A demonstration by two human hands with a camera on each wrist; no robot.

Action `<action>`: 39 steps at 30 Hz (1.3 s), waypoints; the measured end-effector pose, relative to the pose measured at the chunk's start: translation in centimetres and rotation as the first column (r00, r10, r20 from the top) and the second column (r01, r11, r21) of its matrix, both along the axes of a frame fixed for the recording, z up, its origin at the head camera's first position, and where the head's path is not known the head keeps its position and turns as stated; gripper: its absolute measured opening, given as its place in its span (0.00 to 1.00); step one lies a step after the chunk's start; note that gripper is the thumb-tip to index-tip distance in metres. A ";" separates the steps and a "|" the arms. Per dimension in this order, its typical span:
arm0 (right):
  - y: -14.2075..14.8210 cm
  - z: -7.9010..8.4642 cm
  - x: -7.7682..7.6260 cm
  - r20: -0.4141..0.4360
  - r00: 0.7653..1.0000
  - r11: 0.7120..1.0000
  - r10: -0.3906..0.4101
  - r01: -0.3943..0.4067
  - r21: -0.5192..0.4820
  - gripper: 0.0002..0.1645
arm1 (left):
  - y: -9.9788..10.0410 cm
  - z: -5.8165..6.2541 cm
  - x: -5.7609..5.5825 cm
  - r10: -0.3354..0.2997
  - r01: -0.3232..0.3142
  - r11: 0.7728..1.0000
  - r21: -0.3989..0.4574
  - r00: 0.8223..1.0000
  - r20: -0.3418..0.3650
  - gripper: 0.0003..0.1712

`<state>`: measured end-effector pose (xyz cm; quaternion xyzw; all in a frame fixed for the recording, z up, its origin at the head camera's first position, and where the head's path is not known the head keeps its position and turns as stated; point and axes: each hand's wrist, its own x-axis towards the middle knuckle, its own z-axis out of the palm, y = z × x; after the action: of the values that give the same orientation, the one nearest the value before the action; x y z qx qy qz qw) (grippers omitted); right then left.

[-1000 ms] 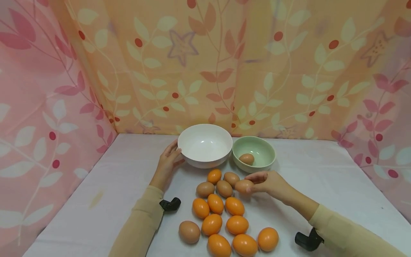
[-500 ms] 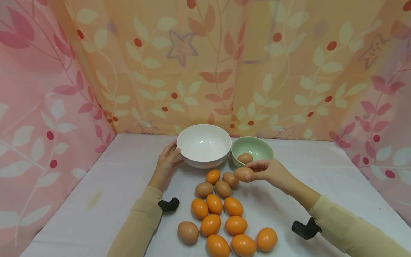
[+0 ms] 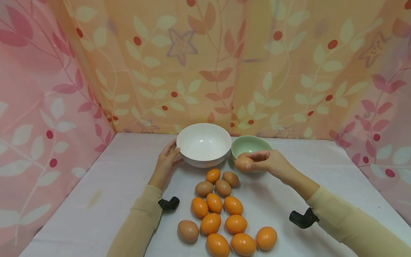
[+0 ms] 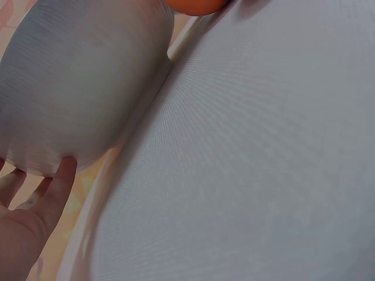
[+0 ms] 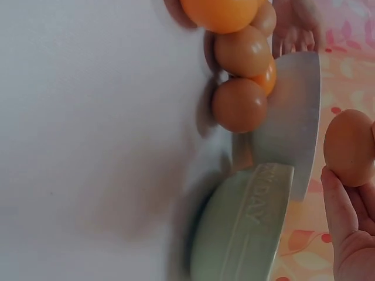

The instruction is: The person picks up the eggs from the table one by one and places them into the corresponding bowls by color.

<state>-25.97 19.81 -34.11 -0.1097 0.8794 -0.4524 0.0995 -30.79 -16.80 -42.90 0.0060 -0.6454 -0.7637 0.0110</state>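
My right hand (image 3: 273, 166) pinches a brown egg (image 3: 244, 164) between thumb and fingers, at the near rim of the green bowl (image 3: 252, 142). In the right wrist view this egg (image 5: 350, 147) is above the bowl's rim, clear of the table. Another brown egg inside the green bowl is mostly hidden behind the held one. My left hand (image 3: 167, 159) rests its fairly straight fingers and thumb against the outer left side of the white bowl (image 3: 203, 142); the left wrist view shows the fingertips (image 4: 67, 167) on its outer wall. The white bowl has nothing in it.
Several orange eggs (image 3: 236, 224) and brown eggs (image 3: 204, 188) lie on the white tablecloth (image 3: 106, 185) in front of the bowls. One brown egg (image 3: 188, 231) lies at the near left. A flowered curtain (image 3: 205, 71) stands behind the table and along both sides.
My right hand has lifted the brown egg from beside the other eggs and carried it away from me to the green bowl. The left hand stays against the white bowl.
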 end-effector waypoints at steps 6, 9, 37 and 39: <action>0.0 0.7 -0.7 -0.004 1.000 1.000 -0.010 0.010 -0.012 0.33 | 0.0 0.0 0.0 0.001 -0.001 1.000 -0.013 1.000 -0.002 0.31; 0.0 0.9 -1.2 0.000 1.000 1.000 -0.016 0.016 -0.019 0.33 | 0.0 0.1 0.0 0.007 -0.007 1.000 -0.010 1.000 -0.002 0.31; 0.8 -0.7 -6.5 0.085 0.994 0.991 -0.072 0.081 -0.105 0.37 | 0.0 -0.1 -0.2 0.001 -0.001 1.000 0.001 1.000 0.006 0.31; 0.8 -0.8 -6.8 0.094 0.992 0.989 -0.081 0.092 -0.117 0.37 | 0.0 -0.1 -0.2 -0.001 0.001 1.000 0.005 1.000 0.009 0.31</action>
<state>-32.73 20.65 -34.90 -0.0568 0.8491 -0.5131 0.1121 -31.00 -16.82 -43.04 0.0091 -0.6435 -0.7654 0.0080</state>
